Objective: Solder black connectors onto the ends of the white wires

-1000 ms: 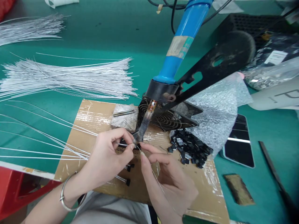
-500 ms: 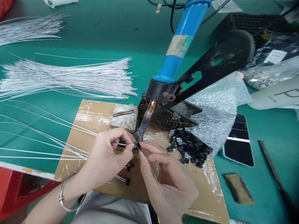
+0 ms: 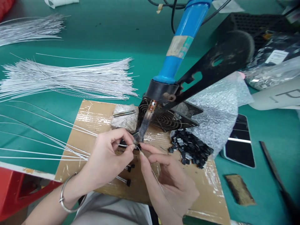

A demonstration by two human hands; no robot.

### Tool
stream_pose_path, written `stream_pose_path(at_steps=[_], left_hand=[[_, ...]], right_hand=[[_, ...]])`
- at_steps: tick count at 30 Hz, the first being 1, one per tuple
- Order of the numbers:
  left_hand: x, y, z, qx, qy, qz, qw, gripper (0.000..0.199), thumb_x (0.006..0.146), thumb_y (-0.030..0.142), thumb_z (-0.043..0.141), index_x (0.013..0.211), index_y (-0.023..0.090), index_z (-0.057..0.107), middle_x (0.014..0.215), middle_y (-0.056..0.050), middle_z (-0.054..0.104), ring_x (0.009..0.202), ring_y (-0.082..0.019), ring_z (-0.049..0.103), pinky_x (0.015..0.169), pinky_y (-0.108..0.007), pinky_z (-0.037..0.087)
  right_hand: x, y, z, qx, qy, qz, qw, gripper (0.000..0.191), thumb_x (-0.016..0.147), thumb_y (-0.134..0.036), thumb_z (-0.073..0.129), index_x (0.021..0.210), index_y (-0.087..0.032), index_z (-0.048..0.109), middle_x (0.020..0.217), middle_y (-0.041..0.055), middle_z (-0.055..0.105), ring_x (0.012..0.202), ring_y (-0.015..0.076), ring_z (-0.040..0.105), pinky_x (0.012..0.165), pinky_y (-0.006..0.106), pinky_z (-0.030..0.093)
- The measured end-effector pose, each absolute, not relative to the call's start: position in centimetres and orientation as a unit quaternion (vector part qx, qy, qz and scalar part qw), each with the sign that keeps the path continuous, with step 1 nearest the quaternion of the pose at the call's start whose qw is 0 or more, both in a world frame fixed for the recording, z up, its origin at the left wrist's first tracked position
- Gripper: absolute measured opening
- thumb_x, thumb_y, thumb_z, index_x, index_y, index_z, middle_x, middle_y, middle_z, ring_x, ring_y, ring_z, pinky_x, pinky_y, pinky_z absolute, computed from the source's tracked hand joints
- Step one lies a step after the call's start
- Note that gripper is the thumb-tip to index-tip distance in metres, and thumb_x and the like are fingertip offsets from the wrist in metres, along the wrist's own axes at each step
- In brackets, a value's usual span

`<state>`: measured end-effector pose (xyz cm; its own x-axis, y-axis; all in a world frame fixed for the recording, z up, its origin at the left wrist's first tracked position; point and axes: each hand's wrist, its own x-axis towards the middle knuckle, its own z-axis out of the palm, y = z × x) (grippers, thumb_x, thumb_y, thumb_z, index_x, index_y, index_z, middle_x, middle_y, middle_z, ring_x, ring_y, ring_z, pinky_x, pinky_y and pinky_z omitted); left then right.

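Observation:
My left hand (image 3: pixel 110 159) pinches a thin white wire (image 3: pixel 123 145) close to its end, just below the tip of a blue-handled soldering iron (image 3: pixel 142 129). My right hand (image 3: pixel 170 184) is closed on a fine strand of solder wire (image 3: pixel 159 184), which runs across the palm and curves up to the iron's tip. Both sets of fingertips almost meet there, so the joint itself is mostly hidden. Under my left hand lie wires with small black connectors (image 3: pixel 127 182) on their ends. Several long white wires (image 3: pixel 77 153) trail off to the left.
A black bracket (image 3: pixel 211 65) holds the iron over a cardboard sheet (image 3: pixel 199 200). Small black connector pieces (image 3: pixel 192 148) are heaped to the right, beside bubble wrap (image 3: pixel 220 109) and a phone (image 3: pixel 240 140). A big wire bundle (image 3: pixel 70 78) lies at left; a fan (image 3: pixel 161 117) stands behind the tip.

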<state>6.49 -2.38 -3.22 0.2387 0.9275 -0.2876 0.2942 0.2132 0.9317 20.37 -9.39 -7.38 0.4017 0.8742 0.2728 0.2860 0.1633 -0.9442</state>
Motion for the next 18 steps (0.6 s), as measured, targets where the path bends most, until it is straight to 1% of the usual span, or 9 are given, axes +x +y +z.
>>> stream_pose_path(at_steps=[9,13,18], left_hand=[[6.32,-2.53,-3.13,0.558,0.543,0.291,0.557,0.006,0.081,0.021,0.066,0.075,0.019,0.065,0.085,-0.006,0.072,0.086,-0.023,0.068,0.076,-0.036,0.051],[6.31,-2.52,-3.17,0.560,0.543,0.291,0.554,0.006,0.081,0.021,0.065,0.075,0.019,0.065,0.084,-0.005,0.072,0.085,-0.022,0.068,0.077,-0.036,0.051],[6.42,-2.48,-3.21,0.564,0.554,0.283,0.544,0.007,0.080,0.022,0.065,0.074,0.020,0.065,0.085,-0.006,0.072,0.085,-0.023,0.069,0.075,-0.036,0.051]], right_hand=[[20.34,-9.31,-7.18,-0.607,-0.489,0.245,0.576,0.012,0.094,-0.018,0.077,0.084,-0.022,0.071,0.105,0.0090,0.086,0.093,0.0237,0.085,0.086,0.035,0.071],[20.31,-9.41,-7.20,-0.605,-0.488,0.245,0.580,0.011,0.094,-0.018,0.077,0.085,-0.022,0.071,0.105,0.0090,0.086,0.093,0.0234,0.085,0.087,0.035,0.071],[20.38,-9.47,-7.37,-0.603,-0.490,0.257,0.574,0.013,0.092,-0.014,0.077,0.085,-0.022,0.070,0.107,0.0079,0.086,0.095,0.0216,0.084,0.091,0.032,0.069]])
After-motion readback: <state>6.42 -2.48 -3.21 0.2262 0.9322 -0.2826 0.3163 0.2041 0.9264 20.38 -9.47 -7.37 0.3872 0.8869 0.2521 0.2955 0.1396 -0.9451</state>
